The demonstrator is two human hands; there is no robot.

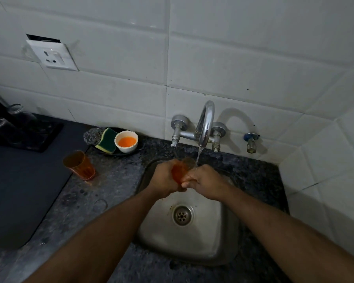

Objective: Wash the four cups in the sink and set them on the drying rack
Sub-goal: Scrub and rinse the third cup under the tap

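Both hands close on one orange cup (181, 170), the left hand (165, 178) wrapped round its body, the right hand (204, 182) pinching its lower end. It is held tilted toward 12 o'clock, probably so the tap (205, 123) stream rinses it over the sink (192, 246). A second cup (79, 165) stands on the counter at 9 o'clock. The rack (25, 135) lies at 10 o'clock.

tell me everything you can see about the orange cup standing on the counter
The orange cup is a see-through tumbler, plastic by the look, with a ribbed lower wall and a wider open mouth. It stands upright and looks empty on the speckled counter, left of the sink, beside a dark mat and in front of the sponge dish. Neither hand touches it.
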